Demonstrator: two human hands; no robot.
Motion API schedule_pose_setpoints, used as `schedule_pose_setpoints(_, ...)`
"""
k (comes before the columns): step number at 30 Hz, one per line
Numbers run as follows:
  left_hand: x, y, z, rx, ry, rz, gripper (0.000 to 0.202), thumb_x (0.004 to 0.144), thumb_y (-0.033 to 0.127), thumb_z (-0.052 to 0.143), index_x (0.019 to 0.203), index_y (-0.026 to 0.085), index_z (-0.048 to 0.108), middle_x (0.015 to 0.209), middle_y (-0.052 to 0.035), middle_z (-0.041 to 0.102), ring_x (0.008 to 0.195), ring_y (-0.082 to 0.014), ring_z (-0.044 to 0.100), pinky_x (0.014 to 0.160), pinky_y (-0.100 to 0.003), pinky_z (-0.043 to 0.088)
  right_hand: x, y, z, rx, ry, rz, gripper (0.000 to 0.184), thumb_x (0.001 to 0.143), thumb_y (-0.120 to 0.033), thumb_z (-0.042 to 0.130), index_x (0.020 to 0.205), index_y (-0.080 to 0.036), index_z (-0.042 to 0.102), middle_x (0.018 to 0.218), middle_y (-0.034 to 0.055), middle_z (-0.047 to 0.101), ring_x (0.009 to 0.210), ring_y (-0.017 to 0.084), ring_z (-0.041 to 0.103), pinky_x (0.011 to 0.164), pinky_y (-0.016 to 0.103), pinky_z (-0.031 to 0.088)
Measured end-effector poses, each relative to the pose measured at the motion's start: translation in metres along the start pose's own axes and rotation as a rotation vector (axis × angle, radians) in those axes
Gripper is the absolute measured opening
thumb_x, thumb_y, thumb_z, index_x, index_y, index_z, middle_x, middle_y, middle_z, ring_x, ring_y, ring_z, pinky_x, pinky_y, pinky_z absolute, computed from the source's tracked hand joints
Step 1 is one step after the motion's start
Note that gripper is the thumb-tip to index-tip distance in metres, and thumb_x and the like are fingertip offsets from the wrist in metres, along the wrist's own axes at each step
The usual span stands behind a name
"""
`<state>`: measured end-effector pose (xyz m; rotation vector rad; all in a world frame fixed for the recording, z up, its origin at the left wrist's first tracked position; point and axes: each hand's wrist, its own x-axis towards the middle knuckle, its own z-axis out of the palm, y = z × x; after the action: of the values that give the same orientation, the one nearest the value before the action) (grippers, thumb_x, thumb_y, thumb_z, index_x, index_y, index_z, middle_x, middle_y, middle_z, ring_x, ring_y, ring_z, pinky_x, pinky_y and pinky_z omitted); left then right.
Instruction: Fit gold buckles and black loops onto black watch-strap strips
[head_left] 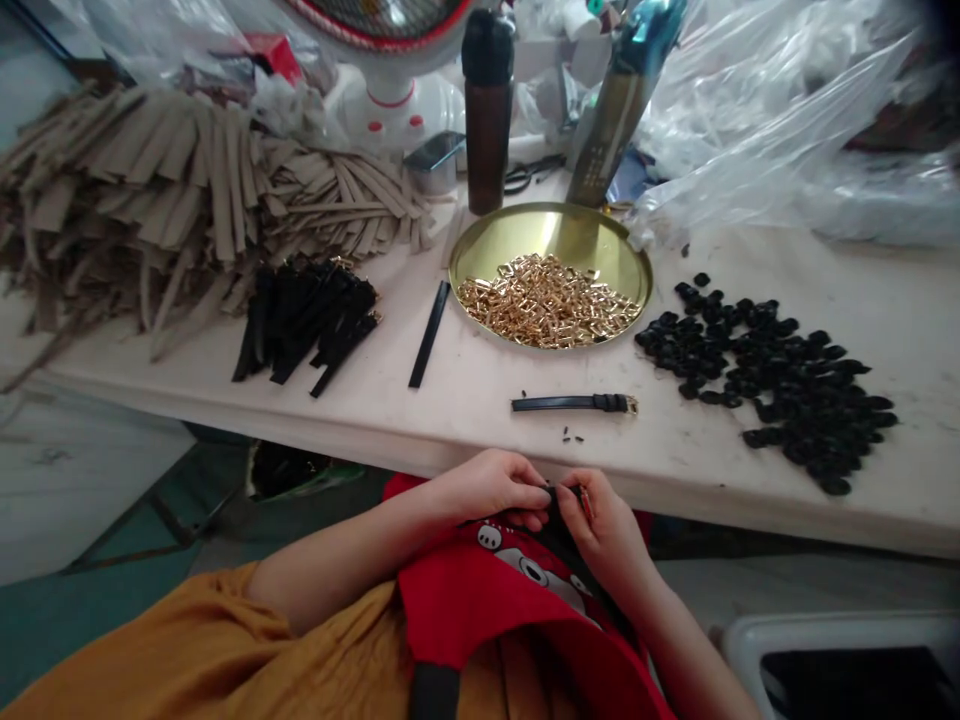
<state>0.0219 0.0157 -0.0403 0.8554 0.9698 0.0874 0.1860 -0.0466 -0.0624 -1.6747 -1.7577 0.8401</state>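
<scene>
A pale table (465, 415) spanned the scene, its near edge running beside the person's lap, with a strip of tabletop giving room ahead of the hands. Crumpled clear plastic (772, 150) crowded the far right; a heap of tan strips (142, 170) blocked the far left. A white fan (375, 110) stood between them. On the right, a pile of small black pieces (802, 380) spread toward the near edge. In the middle, a round gold tray (555, 228) held gold buckles (551, 305), and two bottles (489, 120) hindered reach behind it. Black straps (307, 325) lay bundled on the left. The left hand (502, 490) and right hand (604, 520), above the lap at the near edge, both pinched a dark piece. Beyond them lay a slim, glossy buckled strap (562, 403); a flat strip (429, 335) slanted left of the tray. The dark piece (556, 503) looked matte, its outline lost against the apron (450, 590). Tiny black bits (573, 438) lay scattered near the edge.
</scene>
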Motion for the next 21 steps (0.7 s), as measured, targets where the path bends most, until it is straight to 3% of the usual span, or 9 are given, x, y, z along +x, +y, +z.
schedule_pose_setpoints(3, 0.001, -0.002, 0.002, 0.097, 0.034, 0.005, 0.015, 0.069, 0.023, 0.060, 0.079, 0.011, 0.061, 0.058, 0.0006, 0.061, 0.056, -0.0109, 0.059, 0.055, -0.023, 0.045, 0.000, 0.002, -0.002, -0.078, -0.090, -0.059, 0.014, 0.084, -0.031, 0.041, 0.081, -0.020, 0.049, 0.064, 0.0019, 0.058, 0.055, 0.016, 0.055, 0.051, 0.026, 0.037)
schedule_pose_setpoints(6, -0.001, 0.000, 0.003, 0.117, -0.004, 0.030, 0.018, 0.070, 0.022, 0.059, 0.084, 0.011, 0.062, 0.062, -0.0001, 0.062, 0.058, -0.0110, 0.059, 0.059, -0.024, 0.046, 0.000, 0.004, -0.003, 0.024, -0.140, -0.031, 0.015, 0.085, -0.031, 0.039, 0.080, -0.020, 0.048, 0.063, 0.0008, 0.056, 0.054, 0.015, 0.053, 0.050, 0.025, 0.038)
schedule_pose_setpoints(12, -0.009, 0.010, 0.000, 0.052, -0.085, 0.008, 0.023, 0.074, 0.013, 0.050, 0.094, 0.012, 0.062, 0.068, 0.0004, 0.064, 0.061, -0.0079, 0.059, 0.065, -0.021, 0.046, -0.005, 0.007, 0.001, 0.191, -0.054, 0.066, 0.017, 0.087, -0.034, 0.037, 0.081, -0.020, 0.045, 0.060, -0.0025, 0.048, 0.050, 0.012, 0.045, 0.046, 0.023, 0.036)
schedule_pose_setpoints(17, -0.004, 0.000, 0.004, 0.053, -0.060, 0.051, 0.022, 0.076, 0.019, 0.050, 0.094, 0.012, 0.061, 0.066, 0.0007, 0.062, 0.059, -0.0075, 0.058, 0.062, -0.021, 0.045, -0.010, 0.004, -0.003, 0.168, -0.055, 0.005, 0.015, 0.085, -0.031, 0.040, 0.080, -0.020, 0.048, 0.060, -0.0018, 0.051, 0.050, 0.012, 0.046, 0.047, 0.023, 0.037)
schedule_pose_setpoints(21, -0.006, -0.003, 0.004, 0.185, -0.119, 0.081, 0.019, 0.080, 0.027, 0.046, 0.083, 0.013, 0.058, 0.067, 0.0007, 0.061, 0.050, -0.0054, 0.051, 0.051, -0.018, 0.039, -0.013, 0.001, 0.002, 0.160, 0.065, 0.018, 0.016, 0.086, -0.032, 0.040, 0.081, -0.020, 0.049, 0.060, -0.0017, 0.051, 0.050, 0.012, 0.046, 0.047, 0.023, 0.038)
